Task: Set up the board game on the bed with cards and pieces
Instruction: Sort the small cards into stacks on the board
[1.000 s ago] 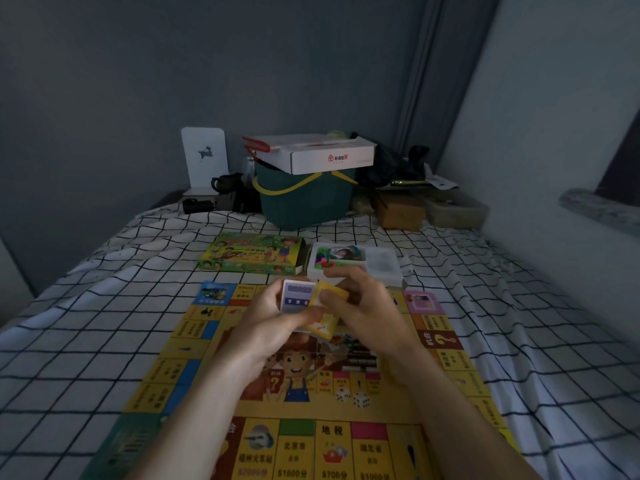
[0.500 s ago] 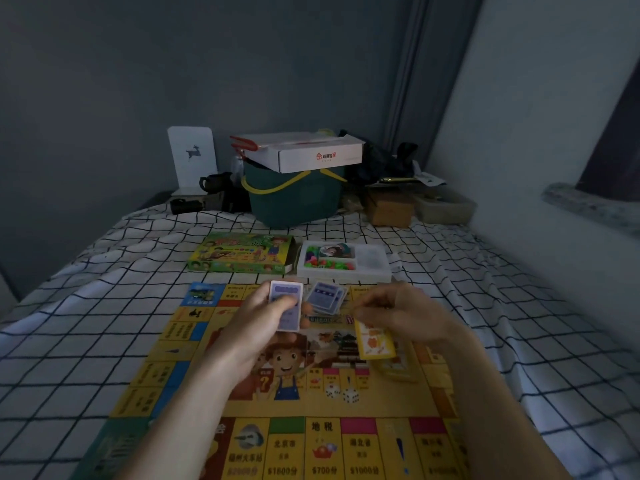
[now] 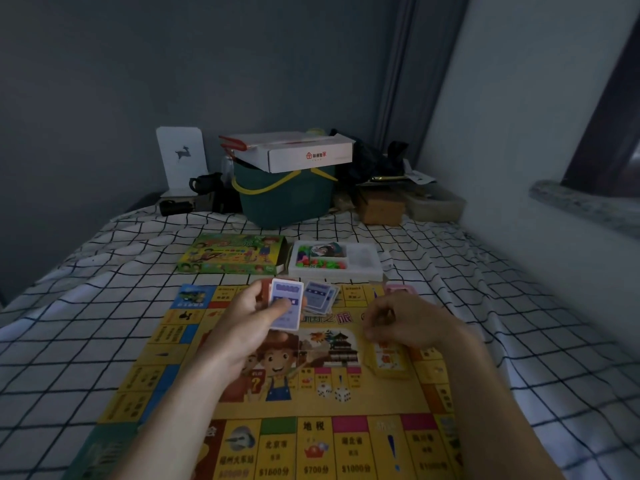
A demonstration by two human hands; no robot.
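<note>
Card sorting is the step in hand, by the look of it: the board (image 3: 311, 420) lies flat on the bed (image 3: 86, 341), and the decks are going onto it by colour. The left hand (image 3: 252, 323) grips a blue deck (image 3: 285, 303), thumb curled across the top card, fingers wrapped behind, raised just above the board. Just beyond that hand, a few blue cards (image 3: 320, 297) lie fanned on the board's far edge.

Over to the right hand (image 3: 405, 323): fingers curled down, tips bunched above the yellow deck (image 3: 388, 362), which sits on the board right under and slightly nearer than the knuckles. Whether the fingertips touch the top yellow card or have just let go, the view does not settle; nothing shows between them.

The dice (image 3: 334, 393) rest between the two forearms, near the board's middle. Past both hands, off the board, the tray (image 3: 363, 268) of coloured pieces waits beside the box (image 3: 232, 258).

Next move, as a judgement: set the blue deck down square on the fanned cards, which calls for a steady, flat release, then reach forward to the tray for the pieces, which look untouched.
</note>
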